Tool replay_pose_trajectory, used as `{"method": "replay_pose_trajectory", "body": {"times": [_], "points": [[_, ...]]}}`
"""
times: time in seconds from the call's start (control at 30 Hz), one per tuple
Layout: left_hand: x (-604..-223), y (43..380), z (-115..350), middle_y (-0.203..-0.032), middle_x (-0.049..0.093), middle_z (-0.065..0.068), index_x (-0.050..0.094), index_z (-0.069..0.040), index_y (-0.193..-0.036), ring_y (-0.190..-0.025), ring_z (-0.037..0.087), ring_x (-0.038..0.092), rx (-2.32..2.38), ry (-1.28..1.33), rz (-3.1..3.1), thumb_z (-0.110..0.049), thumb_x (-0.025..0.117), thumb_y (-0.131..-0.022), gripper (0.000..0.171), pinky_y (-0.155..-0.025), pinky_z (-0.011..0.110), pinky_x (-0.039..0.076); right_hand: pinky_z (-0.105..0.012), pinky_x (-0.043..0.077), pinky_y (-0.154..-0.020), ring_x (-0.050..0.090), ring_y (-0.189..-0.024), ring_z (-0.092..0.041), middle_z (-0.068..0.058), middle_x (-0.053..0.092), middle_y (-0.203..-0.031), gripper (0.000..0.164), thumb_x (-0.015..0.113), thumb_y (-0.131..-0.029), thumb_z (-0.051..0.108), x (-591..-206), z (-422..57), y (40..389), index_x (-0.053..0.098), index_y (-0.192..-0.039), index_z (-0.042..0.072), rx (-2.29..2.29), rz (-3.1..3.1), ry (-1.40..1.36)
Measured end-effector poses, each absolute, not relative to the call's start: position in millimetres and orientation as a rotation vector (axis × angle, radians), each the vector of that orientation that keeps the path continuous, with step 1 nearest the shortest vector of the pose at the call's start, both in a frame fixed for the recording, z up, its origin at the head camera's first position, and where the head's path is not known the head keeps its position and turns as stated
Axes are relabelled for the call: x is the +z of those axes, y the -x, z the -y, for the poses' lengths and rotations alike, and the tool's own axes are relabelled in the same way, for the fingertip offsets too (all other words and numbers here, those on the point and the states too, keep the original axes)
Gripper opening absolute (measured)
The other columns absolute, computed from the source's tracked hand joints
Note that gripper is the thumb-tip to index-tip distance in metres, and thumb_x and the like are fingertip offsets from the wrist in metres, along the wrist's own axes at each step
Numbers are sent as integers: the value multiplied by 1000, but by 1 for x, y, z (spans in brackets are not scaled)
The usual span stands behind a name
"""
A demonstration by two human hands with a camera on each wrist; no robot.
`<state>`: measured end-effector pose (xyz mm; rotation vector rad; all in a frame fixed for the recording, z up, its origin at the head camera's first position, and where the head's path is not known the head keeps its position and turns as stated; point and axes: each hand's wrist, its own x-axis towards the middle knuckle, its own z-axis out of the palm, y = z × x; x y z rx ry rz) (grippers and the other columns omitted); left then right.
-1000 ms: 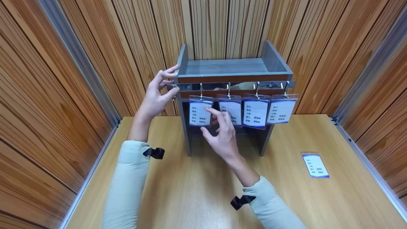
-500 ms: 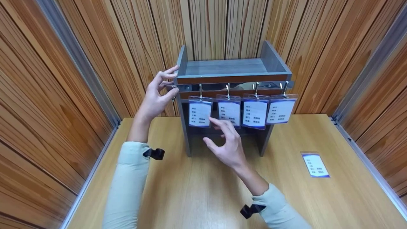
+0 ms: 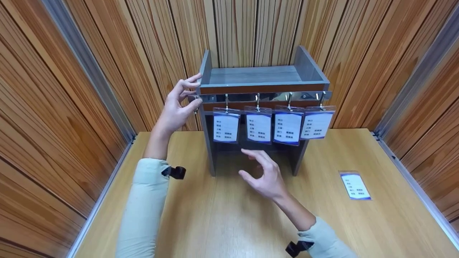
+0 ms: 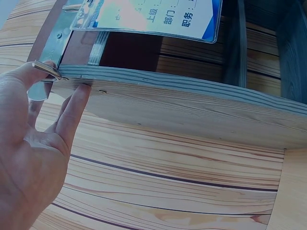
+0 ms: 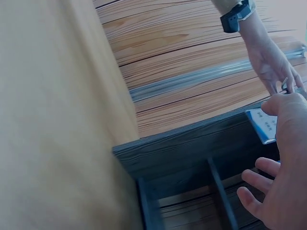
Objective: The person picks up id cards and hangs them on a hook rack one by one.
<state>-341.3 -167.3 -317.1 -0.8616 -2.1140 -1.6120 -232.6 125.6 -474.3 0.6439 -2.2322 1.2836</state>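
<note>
My left hand (image 3: 179, 107) is at the left end of a shiny metal hook rail (image 3: 247, 97) on a grey shelf unit (image 3: 261, 76). In the left wrist view its thumb lies by the end hook (image 4: 47, 70), and a fingertip touches the side panel (image 4: 158, 84). Thumb and fingers pinch the rail end. Several badges in clear holders hang from the other hooks, from the leftmost badge (image 3: 226, 126) to the rightmost badge (image 3: 317, 124). Below them, my right hand (image 3: 267, 175) hovers with nothing in its loosely bent fingers.
Another badge (image 3: 355, 185) lies flat on the wooden table (image 3: 215, 222), right of the shelf unit. Wood-patterned walls (image 3: 89, 118) enclose the table at the back and both sides, with metal strips along the corners.
My right hand has drawn back, down and to the right, away from the two left badges, which now show fully. The left hand keeps its place.
</note>
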Motion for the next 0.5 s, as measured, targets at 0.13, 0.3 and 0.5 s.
{"method": "replay_pose_trajectory", "body": {"times": [0.13,0.3,0.5], "points": [[-317,341,166,-179,50,7,59,-3,-140,-159,29,52,-1609,864,2120,0,65,-109,32,-135,56,39,-27,60,-96,71,-121,-16,-6,80,-136,55,92,-91,19,-487,-136,230,77,-144,16,1295,2245,-616],[-317,341,166,-179,49,5,58,-3,-141,-159,28,52,-1599,861,2132,-1,64,-109,32,-135,56,39,-29,61,-101,73,-122,-18,-5,81,-136,54,93,-91,19,-504,-151,227,78,-142,16,1275,2275,-587],[-317,339,168,-180,49,5,58,-4,-142,-159,28,51,-1583,850,2135,-1,64,-110,32,-135,56,39,-34,60,-110,73,-132,-25,-1,79,-140,52,91,-93,17,-520,-168,224,77,-143,18,1260,2337,-578]]}}
